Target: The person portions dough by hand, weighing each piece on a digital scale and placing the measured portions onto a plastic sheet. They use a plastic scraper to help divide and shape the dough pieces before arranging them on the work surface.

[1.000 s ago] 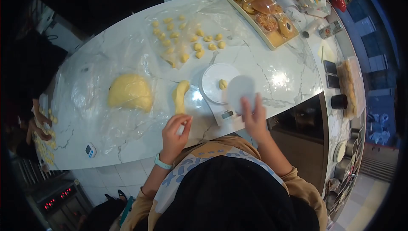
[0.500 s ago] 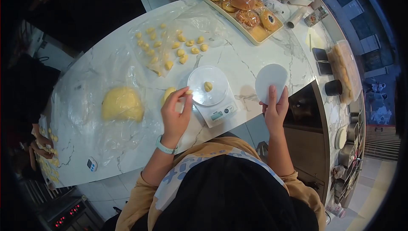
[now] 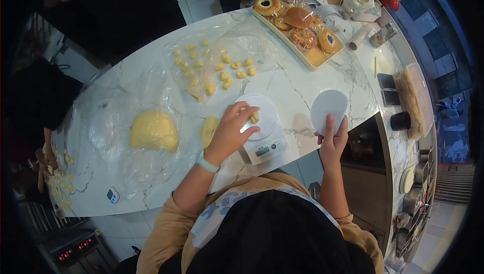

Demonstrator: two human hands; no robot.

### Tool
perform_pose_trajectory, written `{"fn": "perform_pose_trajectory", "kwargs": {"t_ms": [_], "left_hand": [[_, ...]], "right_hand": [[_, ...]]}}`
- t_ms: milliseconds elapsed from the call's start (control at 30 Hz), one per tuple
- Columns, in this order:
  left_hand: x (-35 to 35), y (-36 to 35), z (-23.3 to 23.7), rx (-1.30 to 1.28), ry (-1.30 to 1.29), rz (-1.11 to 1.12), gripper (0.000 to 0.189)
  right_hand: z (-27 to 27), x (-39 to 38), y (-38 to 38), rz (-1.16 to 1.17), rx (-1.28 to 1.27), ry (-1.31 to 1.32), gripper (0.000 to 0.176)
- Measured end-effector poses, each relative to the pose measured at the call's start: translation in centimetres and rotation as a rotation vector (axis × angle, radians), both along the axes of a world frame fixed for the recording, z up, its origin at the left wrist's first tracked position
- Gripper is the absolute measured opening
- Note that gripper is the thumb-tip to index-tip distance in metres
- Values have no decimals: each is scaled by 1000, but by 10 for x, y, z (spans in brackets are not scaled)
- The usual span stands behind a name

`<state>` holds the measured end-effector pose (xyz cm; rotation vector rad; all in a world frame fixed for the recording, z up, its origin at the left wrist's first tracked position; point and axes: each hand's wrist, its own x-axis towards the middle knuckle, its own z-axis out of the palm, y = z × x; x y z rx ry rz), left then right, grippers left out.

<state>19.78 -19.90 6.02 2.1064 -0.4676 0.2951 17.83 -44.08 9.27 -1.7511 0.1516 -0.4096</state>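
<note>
My left hand is over the white kitchen scale, its thumb and fingers apart around a small dough piece on the round weighing plate. Whether the fingertips touch the dough is hard to tell. My right hand grips a flat, pale round scraper by its lower edge, beyond the scale's right side. A strip of yellow dough lies left of the scale, partly behind my left hand. Farther left, a large yellow dough lump rests on clear plastic.
Several small dough pieces lie on plastic behind the scale. A tray of wrapped breads stands at the back. A small timer is at the front left. A co-worker's hands are among dough pieces at the far left.
My left hand has moved from the plate's left edge to over the dough piece at its middle. The whole view has shifted slightly. My right hand still holds the scraper.
</note>
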Motion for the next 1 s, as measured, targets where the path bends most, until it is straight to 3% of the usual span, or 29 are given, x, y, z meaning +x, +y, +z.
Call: {"fn": "perform_pose_trajectory", "kwargs": {"t_ms": [33, 100, 200, 300, 367, 500, 567, 633, 733, 900, 933, 1000], "left_hand": [[14, 2, -6, 1, -9, 2, 34], [46, 7, -22, 20, 325, -249, 26], [96, 6, -5, -82, 218, 54, 20], [156, 13, -20, -104, 108, 157, 19], [184, 19, -42, 234, 178, 262, 23], [193, 21, -65, 419, 167, 227, 26], [163, 15, -63, 167, -109, 329, 25], [122, 21, -44, 57, -184, 257, 26], [29, 36, -40, 58, -33, 303, 22], [-89, 45, -64, 58, -15, 775, 29], [-101, 48, -67, 34, 42, 855, 32], [-108, 56, -69, 71, 58, 826, 32]], "right_hand": [[3, 1, -1, -22, -4, -13, 25], [5, 4, -8, -47, -7, -38, 25], [0, 5, -26, -142, 75, 1, 27], [-3, 6, -35, -161, 77, 41, 28], [0, 6, -34, -164, 64, 37, 27], [1, 7, -43, -178, 25, 33, 28], [1, 9, -42, -185, 31, 39, 28], [-1, 13, -39, -184, 35, 43, 28], [-4, 15, -28, -113, 44, 15, 29], [-4, 27, 17, 269, 2, 106, 23], [-17, 30, 29, 373, -63, 16, 21], [9, 26, 71, 650, -342, 227, 23]]}}
